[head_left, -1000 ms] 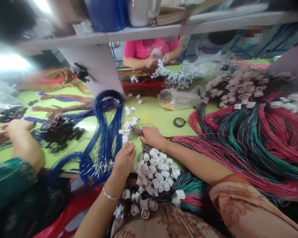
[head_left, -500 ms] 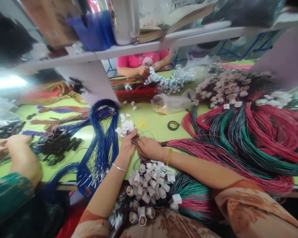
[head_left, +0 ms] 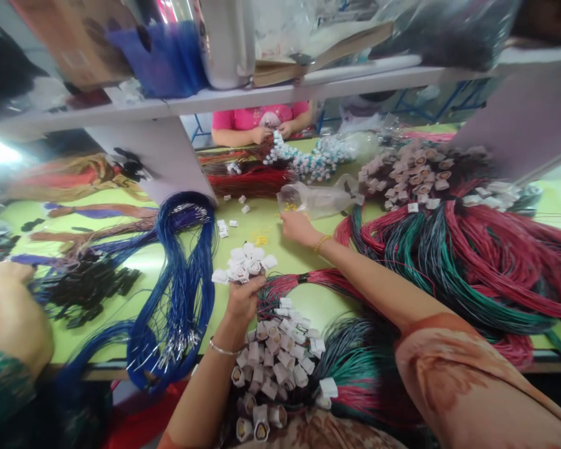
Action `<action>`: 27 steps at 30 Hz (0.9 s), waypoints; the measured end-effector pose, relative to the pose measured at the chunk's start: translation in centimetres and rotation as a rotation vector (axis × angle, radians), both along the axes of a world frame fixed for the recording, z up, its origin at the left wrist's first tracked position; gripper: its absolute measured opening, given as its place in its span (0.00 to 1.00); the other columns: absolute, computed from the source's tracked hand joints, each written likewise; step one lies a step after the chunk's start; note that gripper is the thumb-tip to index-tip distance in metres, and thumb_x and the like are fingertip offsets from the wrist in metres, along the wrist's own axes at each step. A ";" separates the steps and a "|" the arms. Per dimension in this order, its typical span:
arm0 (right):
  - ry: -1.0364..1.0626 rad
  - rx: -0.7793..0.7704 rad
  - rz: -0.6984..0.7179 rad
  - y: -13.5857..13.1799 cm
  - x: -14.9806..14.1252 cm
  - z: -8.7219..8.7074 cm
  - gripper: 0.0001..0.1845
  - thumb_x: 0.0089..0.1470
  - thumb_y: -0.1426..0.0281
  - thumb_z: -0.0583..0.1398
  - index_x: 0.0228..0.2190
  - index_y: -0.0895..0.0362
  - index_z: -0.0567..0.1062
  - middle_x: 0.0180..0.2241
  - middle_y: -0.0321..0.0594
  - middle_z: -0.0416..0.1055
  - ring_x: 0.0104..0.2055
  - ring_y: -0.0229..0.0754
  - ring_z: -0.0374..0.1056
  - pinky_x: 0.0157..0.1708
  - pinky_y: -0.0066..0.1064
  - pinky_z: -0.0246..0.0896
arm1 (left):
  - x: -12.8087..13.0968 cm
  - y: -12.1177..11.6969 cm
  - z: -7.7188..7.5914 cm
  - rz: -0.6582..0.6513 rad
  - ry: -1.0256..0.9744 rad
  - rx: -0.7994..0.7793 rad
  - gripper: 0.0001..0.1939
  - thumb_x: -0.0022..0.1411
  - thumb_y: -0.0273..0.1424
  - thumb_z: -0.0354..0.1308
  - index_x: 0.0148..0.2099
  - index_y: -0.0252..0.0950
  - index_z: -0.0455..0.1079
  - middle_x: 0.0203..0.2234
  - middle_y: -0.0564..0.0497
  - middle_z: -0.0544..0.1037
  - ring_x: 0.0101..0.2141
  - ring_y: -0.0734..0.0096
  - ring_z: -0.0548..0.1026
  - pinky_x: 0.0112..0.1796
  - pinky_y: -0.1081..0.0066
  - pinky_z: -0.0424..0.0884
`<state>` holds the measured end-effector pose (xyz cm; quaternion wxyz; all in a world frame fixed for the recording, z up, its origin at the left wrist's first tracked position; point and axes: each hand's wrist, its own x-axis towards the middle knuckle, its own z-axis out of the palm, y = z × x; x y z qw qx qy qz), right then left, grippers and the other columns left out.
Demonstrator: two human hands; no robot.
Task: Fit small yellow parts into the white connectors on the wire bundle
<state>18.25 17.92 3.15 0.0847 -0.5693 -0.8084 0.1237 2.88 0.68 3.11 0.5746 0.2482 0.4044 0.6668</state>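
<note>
My left hand is closed around a bunch of wires topped with white plastic connectors, their open ends facing up. My right hand reaches forward to the near left end of a clear plastic bag with small yellow pieces in it. Its fingers are drawn together, and what they pinch, if anything, is hidden. Loose yellow pieces lie on the table between the two hands. Below my left hand, a heap of white connectors on wires rests at the table's front edge and over my lap.
To the left hang bundled blue wires with bare metal ends, beside black connectors. Thick red, green and black wire bundles cover the right side. A shelf spans above. A co-worker's arm is at far left; another person sits opposite.
My right hand has left the wires at my left hand and moved forward to the plastic bag. My left hand has come slightly nearer, its connectors now tilted upward. The black tape roll is now hidden.
</note>
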 end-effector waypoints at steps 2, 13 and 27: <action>-0.021 -0.011 -0.034 1.7 -1.6 -1.1 0.18 0.56 0.84 0.56 0.47 0.70 0.77 0.46 0.63 0.76 0.48 0.51 0.73 0.48 0.34 0.63 | -0.4 0.0 -0.1 -0.012 -0.023 -0.028 0.20 0.32 0.27 0.76 0.27 0.35 0.69 0.22 0.56 0.73 0.22 0.80 0.65 0.23 0.75 0.62; 0.210 -0.075 -0.202 3.2 -2.1 -2.8 0.15 0.57 0.84 0.55 0.45 0.71 0.74 0.50 0.69 0.72 0.54 0.55 0.72 0.53 0.41 0.65 | -0.8 -0.1 -1.1 -0.145 -0.001 -0.080 0.24 0.46 0.48 0.75 0.32 0.32 0.74 0.14 0.58 0.68 0.14 0.87 0.48 0.19 0.75 0.50; 1.556 -0.897 -0.093 -6.9 -0.5 -1.4 0.13 0.42 0.72 0.72 0.32 0.60 0.78 0.26 0.35 0.77 0.24 0.31 0.72 0.25 0.20 0.69 | -0.3 -0.1 -1.6 0.144 -0.043 -0.089 0.16 0.43 0.33 0.75 0.36 0.38 0.78 0.28 0.54 0.81 0.26 0.75 0.76 0.30 0.73 0.72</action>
